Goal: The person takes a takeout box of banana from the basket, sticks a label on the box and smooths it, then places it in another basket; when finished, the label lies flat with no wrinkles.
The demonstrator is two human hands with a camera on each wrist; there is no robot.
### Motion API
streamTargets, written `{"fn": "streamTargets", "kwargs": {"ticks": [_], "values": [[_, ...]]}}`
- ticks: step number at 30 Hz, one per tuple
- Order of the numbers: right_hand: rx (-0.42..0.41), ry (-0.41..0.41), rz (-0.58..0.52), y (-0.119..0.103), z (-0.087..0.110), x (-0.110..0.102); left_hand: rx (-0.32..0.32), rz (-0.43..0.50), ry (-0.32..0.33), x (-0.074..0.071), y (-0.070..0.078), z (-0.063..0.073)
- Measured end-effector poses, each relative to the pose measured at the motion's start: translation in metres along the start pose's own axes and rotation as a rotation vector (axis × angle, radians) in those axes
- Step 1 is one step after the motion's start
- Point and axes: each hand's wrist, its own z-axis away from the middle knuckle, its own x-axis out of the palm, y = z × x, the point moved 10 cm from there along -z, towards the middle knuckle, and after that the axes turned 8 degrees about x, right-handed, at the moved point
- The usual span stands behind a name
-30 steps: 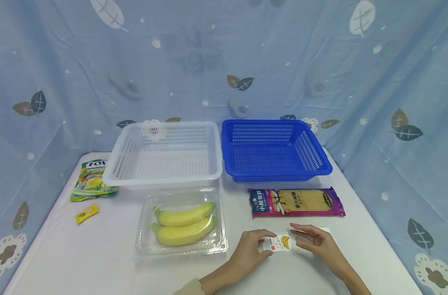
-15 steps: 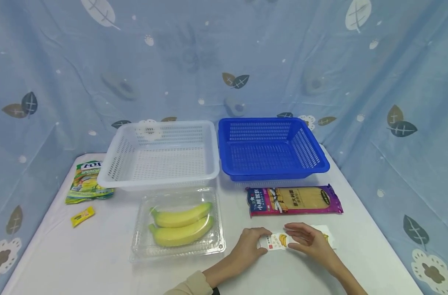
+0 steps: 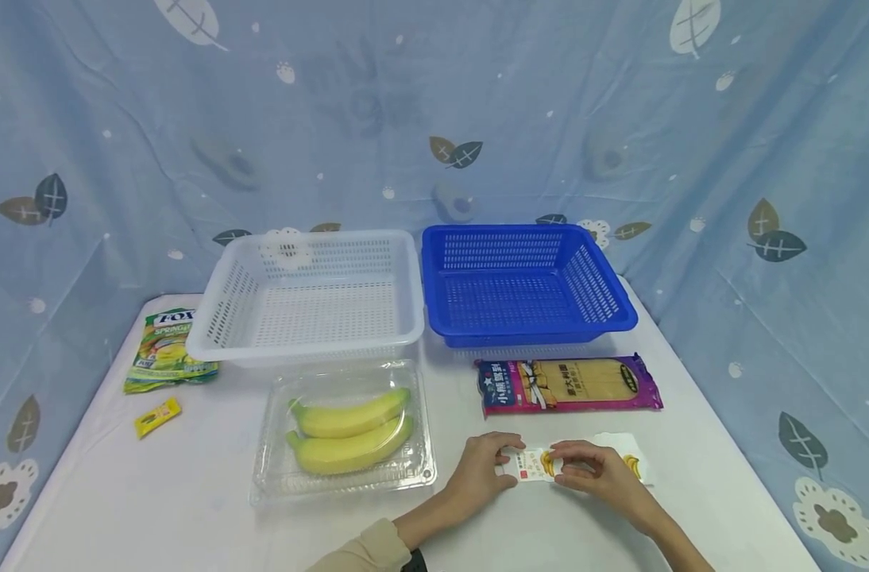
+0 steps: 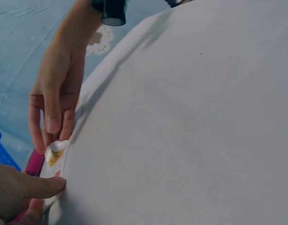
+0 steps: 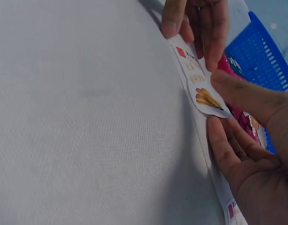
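Pasta pack [image 3: 570, 387], head view: flat on the white desk [image 3: 191, 508], with the blue basket [image 3: 527, 337] just behind it.
Banana label [image 3: 531, 465], head view: just in front of the pasta pack, between the two hands.
Left hand [image 3: 477, 475], head view: in front of the pack's left end, forearm slanting in from the near side, thumb and forefinger pinching the label's left end.
Right hand [image 3: 606, 478], head view: in front of the pack, fingers and thumb curved together on the label's banana end.
White card [image 3: 631, 461], head view: in front of the pack's right end, partly covered by the right hand.
Thumbs, left wrist view: left one straight, its tip on the label's edge; right one pointing down.
Fingertips, right wrist view: the right hand's meet opposite edges of the banana end.
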Motion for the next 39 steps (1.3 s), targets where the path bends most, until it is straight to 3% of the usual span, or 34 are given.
{"fn": "streamTargets", "kwargs": {"ticks": [3, 9, 14, 19, 22, 24, 27, 32, 34, 39], "values": [[0.044, 0.005, 0.049, 0.002, -0.003, -0.001, 0.013, 0.005, 0.024, -0.003, 0.001, -0.001], [0.051, 0.067, 0.101, -0.002, -0.008, -0.001, 0.026, 0.003, 0.088, -0.012, 0.000, 0.000], [0.028, 0.191, 0.118, -0.004, -0.008, -0.006, 0.014, 0.043, 0.107, -0.017, -0.003, -0.002], [-0.111, 0.303, 0.067, -0.010, -0.004, -0.009, 0.004, 0.002, 0.090, -0.019, -0.004, -0.005], [-0.234, 0.305, 0.039, -0.016, 0.000, -0.009, -0.003, -0.012, 0.080, -0.019, -0.004, -0.005], [-0.259, 0.278, -0.014, -0.016, 0.001, -0.010, -0.004, -0.017, 0.079, -0.019, -0.004, -0.006], [-0.159, 0.258, -0.102, -0.007, 0.000, -0.016, -0.008, -0.021, 0.083, -0.020, -0.004, -0.006], [0.184, 0.304, -0.224, 0.019, -0.003, -0.030, -0.014, -0.075, 0.073, -0.020, -0.005, -0.005], [0.282, 0.307, -0.258, 0.026, -0.003, -0.033, -0.016, -0.111, 0.055, -0.018, -0.004, -0.004], [0.371, 0.292, -0.340, 0.034, 0.001, -0.033, 0.035, -0.216, 0.010, -0.008, 0.007, 0.006]]}}
